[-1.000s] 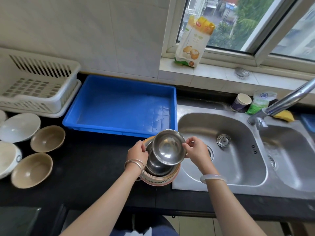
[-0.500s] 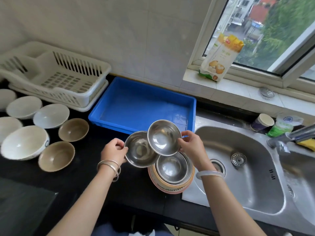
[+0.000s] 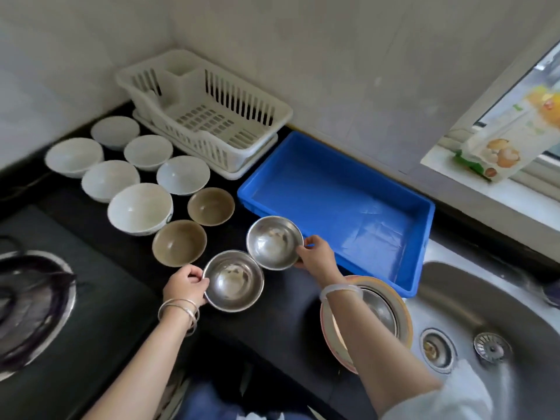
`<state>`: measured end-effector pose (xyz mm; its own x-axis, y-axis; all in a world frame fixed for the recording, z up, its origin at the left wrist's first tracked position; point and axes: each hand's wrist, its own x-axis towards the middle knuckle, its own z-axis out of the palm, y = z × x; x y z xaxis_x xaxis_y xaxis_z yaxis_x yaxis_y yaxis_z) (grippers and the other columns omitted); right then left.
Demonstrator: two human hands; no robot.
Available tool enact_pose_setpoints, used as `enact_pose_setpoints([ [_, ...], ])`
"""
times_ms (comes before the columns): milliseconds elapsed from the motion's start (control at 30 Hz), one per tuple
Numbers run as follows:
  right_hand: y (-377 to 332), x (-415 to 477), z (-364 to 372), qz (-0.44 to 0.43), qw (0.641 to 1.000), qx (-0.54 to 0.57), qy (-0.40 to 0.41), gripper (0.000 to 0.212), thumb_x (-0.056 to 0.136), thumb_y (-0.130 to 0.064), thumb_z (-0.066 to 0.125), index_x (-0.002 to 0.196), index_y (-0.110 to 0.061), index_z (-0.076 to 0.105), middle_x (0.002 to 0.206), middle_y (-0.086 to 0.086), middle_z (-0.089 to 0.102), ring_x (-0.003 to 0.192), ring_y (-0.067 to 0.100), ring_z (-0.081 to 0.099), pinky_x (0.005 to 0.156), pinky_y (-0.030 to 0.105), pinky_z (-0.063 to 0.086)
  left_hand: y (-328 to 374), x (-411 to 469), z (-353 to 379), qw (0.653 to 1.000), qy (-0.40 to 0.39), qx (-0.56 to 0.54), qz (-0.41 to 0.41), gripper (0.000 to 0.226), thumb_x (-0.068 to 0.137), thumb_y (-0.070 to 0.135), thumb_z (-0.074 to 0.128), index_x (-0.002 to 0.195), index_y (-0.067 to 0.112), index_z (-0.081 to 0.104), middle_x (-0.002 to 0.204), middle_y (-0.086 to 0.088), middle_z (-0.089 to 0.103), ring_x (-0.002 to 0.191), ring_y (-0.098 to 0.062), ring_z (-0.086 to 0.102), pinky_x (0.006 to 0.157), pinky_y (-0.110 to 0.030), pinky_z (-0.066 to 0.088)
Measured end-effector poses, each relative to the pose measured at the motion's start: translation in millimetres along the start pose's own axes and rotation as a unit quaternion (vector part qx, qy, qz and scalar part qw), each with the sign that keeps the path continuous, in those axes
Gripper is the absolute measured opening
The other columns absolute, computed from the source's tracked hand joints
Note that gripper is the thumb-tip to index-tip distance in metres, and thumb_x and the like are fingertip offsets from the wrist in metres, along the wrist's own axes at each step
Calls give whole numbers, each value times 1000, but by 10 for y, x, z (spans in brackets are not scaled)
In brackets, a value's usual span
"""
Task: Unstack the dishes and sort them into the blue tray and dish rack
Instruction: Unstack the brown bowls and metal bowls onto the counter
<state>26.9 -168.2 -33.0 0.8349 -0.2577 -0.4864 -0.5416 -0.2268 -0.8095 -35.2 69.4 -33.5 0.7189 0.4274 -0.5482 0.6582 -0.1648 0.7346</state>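
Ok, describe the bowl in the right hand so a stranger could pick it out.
Find the blue tray against the wall. Just off its near-left corner, the right hand grips a steel bowl by the rim. Of the two steel bowls held, it is the one farther back, nearer the tray.

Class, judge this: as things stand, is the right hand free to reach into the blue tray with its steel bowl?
Probably yes. The right hand holds its steel bowl just beside the blue tray, which looks empty, and nothing stands between them.
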Motion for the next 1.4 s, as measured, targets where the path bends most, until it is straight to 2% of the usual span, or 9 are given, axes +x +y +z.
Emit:
enact_pose_setpoints([
  [133,-2,105,247,37,999,16,-9,10,87,-4,54,82,-11,49,93,7,55,83,23,65,46,15,52,-83,123,-74,1000,4,0,-21,19,78,1,62,67,15,55,67,-7,64,65,-28,62,67,-42,59],
  [267,29,186,415,60,998,10,-18,7,88,-5,54,94,-8,51,97,8,56,79,17,64,63,24,57,-146,204,-102,999,2,-22,-43,20,78,1,61,67,16,55,68,-7,62,68,-28,61,69,-43,59],
  [467,55,216,528,78,996,28,-17,9,89,-4,55,88,-13,51,94,6,58,94,23,64,57,19,55,-194,277,-125,998,-6,-15,-56,17,78,2,61,68,15,56,71,-9,64,73,-33,64,73,-48,59],
  [633,104,260,629,93,993,70,-23,11,90,-5,57,85,-12,51,98,11,59,86,18,63,67,24,56,-203,311,-160,999,-4,19,-41,14,79,8,62,72,19,58,70,-6,67,70,-31,67,72,-47,59],
  [800,79,278,715,101,990,97,-34,14,90,-7,59,103,-11,54,105,11,62,88,17,66,61,21,57,-196,346,-179,999,8,14,-39,6,82,10,61,86,13,63,69,0,65,62,-23,65,70,-42,60],
  [967,19,260,760,104,988,103,-44,20,92,-8,58,111,-10,54,109,11,62,92,18,66,61,21,57,-195,376,-189,999,4,28,-34,8,82,10,61,88,15,63,74,-3,65,75,-29,67,77,-44,58],
  [1100,4,243,758,105,990,82,-44,17,93,-11,56,110,-13,54,106,11,65,85,16,69,62,22,56,-214,382,-183,999,10,34,-26,12,81,11,61,93,13,66,85,-6,68,86,-30,66,82,-45,56],
  [1233,13,212,744,100,992,62,-52,20,95,-16,54,115,-13,54,104,10,67,81,16,70,64,23,56,-217,356,-164,999,22,37,-13,17,83,10,59,98,10,66,99,-10,71,91,-30,66,85,-45,54],
  [1400,6,134,698,95,992,54,-62,25,96,-20,52,121,-15,55,107,9,67,80,13,69,59,20,55,-212,255,-177,998,29,56,9,23,85,12,55,106,10,66,104,-9,71,94,-31,65,89,-44,52],
])
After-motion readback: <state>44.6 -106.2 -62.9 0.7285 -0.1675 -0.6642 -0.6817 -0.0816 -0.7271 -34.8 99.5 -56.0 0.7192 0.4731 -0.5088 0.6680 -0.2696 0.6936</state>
